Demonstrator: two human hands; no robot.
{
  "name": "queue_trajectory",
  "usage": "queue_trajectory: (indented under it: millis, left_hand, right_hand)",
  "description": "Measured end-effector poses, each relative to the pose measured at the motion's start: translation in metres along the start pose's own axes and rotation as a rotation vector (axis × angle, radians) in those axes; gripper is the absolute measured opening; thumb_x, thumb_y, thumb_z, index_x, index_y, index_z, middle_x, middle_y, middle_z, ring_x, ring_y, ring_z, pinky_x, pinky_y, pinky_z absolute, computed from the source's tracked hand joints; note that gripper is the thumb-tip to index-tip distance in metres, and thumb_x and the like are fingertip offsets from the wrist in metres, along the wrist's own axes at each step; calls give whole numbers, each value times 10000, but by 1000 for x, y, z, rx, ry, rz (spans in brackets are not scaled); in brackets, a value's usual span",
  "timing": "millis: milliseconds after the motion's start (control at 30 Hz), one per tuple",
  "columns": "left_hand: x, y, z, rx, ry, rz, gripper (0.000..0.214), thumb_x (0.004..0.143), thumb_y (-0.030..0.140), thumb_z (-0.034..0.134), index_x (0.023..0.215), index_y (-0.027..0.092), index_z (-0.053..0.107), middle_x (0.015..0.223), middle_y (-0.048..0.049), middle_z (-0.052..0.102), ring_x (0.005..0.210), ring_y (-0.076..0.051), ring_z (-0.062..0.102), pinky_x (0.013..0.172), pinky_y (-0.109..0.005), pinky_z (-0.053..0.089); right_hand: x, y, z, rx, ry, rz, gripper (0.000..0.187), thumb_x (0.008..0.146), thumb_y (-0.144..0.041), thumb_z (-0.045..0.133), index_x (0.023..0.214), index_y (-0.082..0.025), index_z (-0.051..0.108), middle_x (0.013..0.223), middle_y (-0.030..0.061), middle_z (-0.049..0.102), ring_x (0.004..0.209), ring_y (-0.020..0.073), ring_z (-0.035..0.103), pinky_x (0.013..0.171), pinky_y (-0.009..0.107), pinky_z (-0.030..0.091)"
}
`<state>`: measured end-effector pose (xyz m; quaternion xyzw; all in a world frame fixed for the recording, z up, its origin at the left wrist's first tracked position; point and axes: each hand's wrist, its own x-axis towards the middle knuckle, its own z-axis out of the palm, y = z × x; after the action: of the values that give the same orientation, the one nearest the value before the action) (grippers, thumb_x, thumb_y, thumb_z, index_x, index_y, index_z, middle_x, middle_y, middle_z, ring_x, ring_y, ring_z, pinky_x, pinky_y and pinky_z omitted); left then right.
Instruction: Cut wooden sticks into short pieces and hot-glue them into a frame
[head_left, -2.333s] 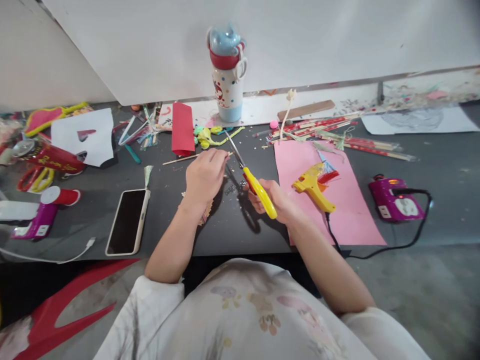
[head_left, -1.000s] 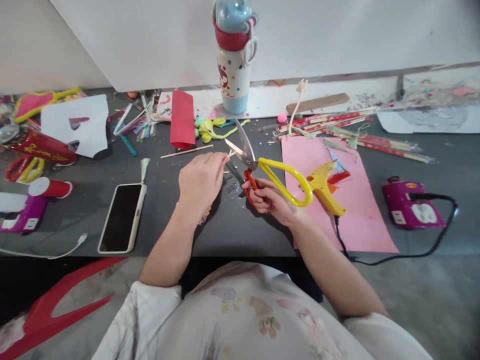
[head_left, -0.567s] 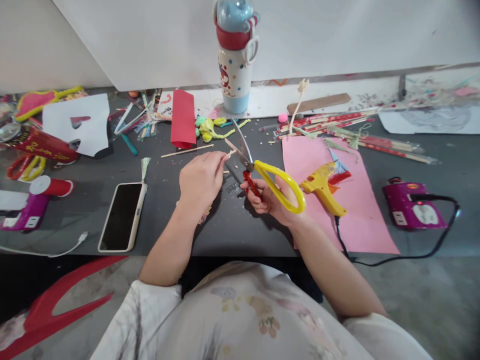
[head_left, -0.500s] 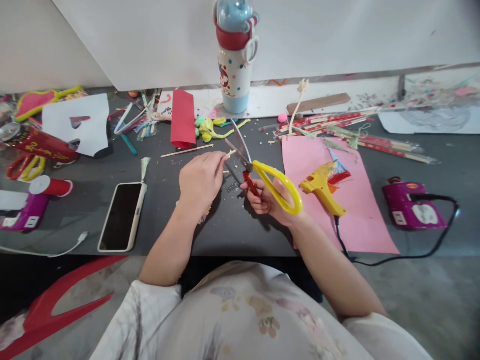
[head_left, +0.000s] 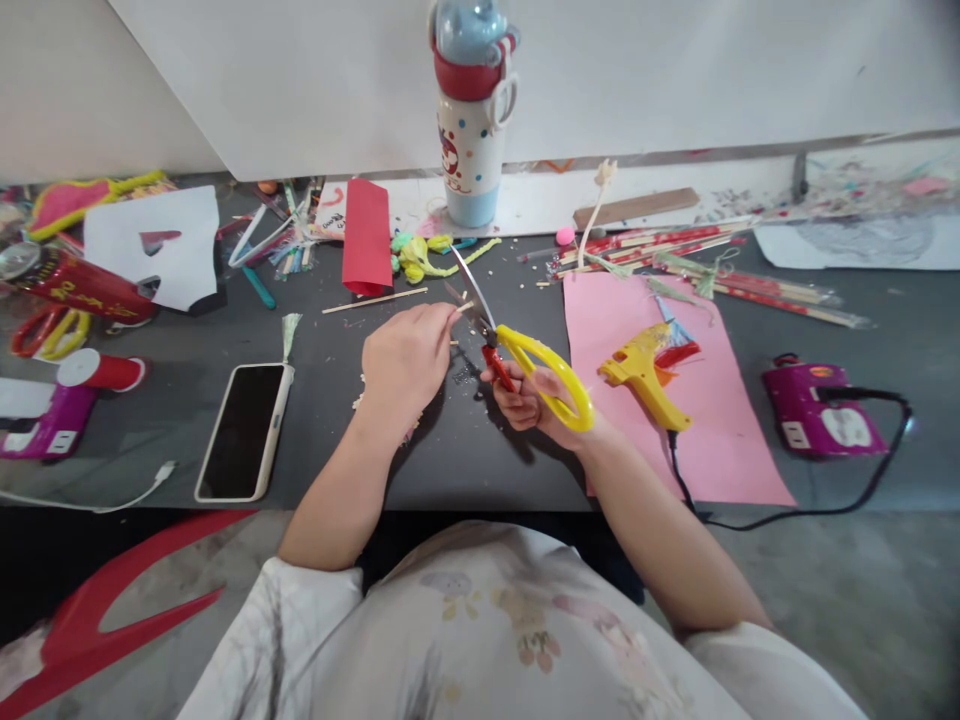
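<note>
Left hand (head_left: pixel 409 355) pinching a pale stick (head_left: pixel 466 306), its tip set apparently between the parted blades of scissors (head_left: pixel 491 338) held in the right hand (head_left: pixel 534 400); severing not yet done; loose stick (head_left: pixel 375 300) beyond, untouched; table (head_left: pixel 480 480) running nearward to its front edge, bounded rightward by a pink sheet (head_left: pixel 720 440)

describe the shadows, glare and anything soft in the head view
Head view: a dark shadow lies on the gray tabletop below the right hand; head view: the yellow-and-red scissors catch bright glints; head view: the drawing at far right looks soft, its lines hard to make out.
</note>
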<state>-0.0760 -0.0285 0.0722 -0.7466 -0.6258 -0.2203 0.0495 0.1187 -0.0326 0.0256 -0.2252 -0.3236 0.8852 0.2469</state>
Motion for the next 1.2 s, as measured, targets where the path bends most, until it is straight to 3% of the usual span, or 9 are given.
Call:
queue_trajectory:
  millis: [367,567,1033,1200]
  left_hand:
    - [-2,0,1,36,45,49,291,959,346,396,962,227,662,865,-27,723,774,-162,647,618,-262,369]
    - [-2,-2,2,103,81,85,261,951,308,411,961,225,658,830,-24,716,754,-165,644,593,-277,354]
    - [1,-6,5,138,21,73,288,956,304,382,969,228,659,853,-45,715,759,-186,636,579,-301,346]
    - [5,0,-2,81,120,105,281,951,315,404,984,194,655,922,-70,703,851,-206,625,733,-328,425]
  right_hand:
    - [1,-1,3,-18,19,-8,532,667,-584,693,1004,-193,566,639,-73,308,492,35,160,433,202,84]
    - [2,0,4,12,64,34,455,692,-500,708,962,-173,543,609,-85,292,484,26,152,438,194,83]
    - [0,-2,10,16,137,43,388,696,-457,694,907,-172,535,599,-87,294,470,21,191,424,182,104]
    - [2,-3,9,43,154,54,362,701,-423,674,910,-165,531,592,-92,294,458,16,174,417,173,96]
